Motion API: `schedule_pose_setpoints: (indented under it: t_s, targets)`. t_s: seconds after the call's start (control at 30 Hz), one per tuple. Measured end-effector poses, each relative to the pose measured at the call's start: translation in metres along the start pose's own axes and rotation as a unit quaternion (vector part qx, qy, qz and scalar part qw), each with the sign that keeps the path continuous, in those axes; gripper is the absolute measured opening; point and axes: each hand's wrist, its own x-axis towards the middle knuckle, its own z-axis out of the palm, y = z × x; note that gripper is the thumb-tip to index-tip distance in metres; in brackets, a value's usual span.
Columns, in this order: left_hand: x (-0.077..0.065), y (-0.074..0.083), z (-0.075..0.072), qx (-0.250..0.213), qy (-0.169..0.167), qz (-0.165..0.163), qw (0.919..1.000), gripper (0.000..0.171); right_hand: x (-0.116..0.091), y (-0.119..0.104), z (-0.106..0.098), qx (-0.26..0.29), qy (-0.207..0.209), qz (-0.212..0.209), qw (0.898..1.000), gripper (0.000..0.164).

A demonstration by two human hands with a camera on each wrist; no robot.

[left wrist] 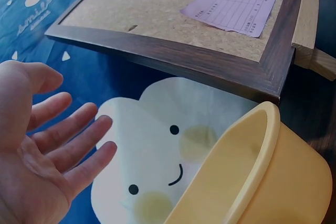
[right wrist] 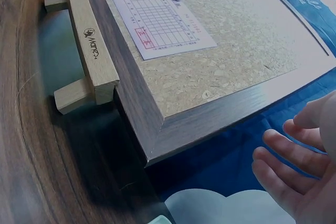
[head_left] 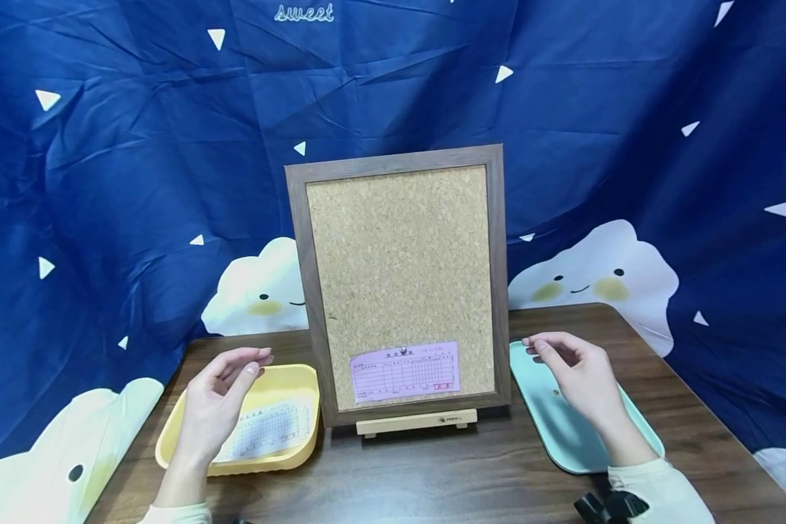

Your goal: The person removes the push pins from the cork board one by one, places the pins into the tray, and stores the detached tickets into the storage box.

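A framed cork board (head_left: pixel 402 255) stands on a small wooden easel (head_left: pixel 416 421). A purple printed slip (head_left: pixel 380 375) is fixed low on the cork by one pin (head_left: pixel 403 351). My left hand (head_left: pixel 211 407) hovers over the yellow basket (head_left: pixel 301 455), its fingers relaxed and holding nothing. Inside that basket lie printed paper slips (head_left: pixel 268 429). Above the mint-green tray (head_left: pixel 579 455) is my right hand (head_left: pixel 579 375), with loosely bent fingers (right wrist: pixel 294 156) and nothing visible in them. Both hands are apart from the board.
A tiny dark-gold item (head_left: pixel 555 392), too small to identify, lies on the tray. Everything stands on a dark wooden table (head_left: pixel 419 480). Behind it hangs a blue curtain (head_left: pixel 393 87) with clouds and white triangles.
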Motion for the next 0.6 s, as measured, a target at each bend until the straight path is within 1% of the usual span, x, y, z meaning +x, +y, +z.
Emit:
schedule_pose_setpoints:
  t_s: [0.07, 0.17, 0.3, 0.4, 0.6]
  targets:
    - [0.0003, -0.0005, 0.0006, 0.005, -0.005, 0.003, 1.0000, 0.025, -0.0002, -0.0012, 0.0009, -0.005, -0.002, -0.004, 1.000, 0.017]
    - [0.0003, -0.0008, 0.0013, 0.011, -0.011, 0.004, 0.9999, 0.025, 0.0001, -0.0009, 0.0028, -0.010, -0.005, -0.020, 1.000, 0.015]
    - [0.0001, -0.0001, 0.0025, 0.008, -0.009, -0.006, 0.9999, 0.025, 0.0013, -0.0004, 0.0047, -0.005, -0.005, -0.040, 0.999, 0.013]
    - [0.0003, 0.0009, 0.0037, 0.006, -0.011, -0.004, 0.9999, 0.025, 0.0023, -0.0020, 0.0050, 0.000, -0.003, -0.044, 0.999, 0.012]
    - [0.0009, 0.0034, 0.0067, 0.009, -0.022, 0.014, 0.9996, 0.026, 0.0039, -0.0070, 0.0060, 0.010, -0.007, -0.043, 0.999, 0.012]
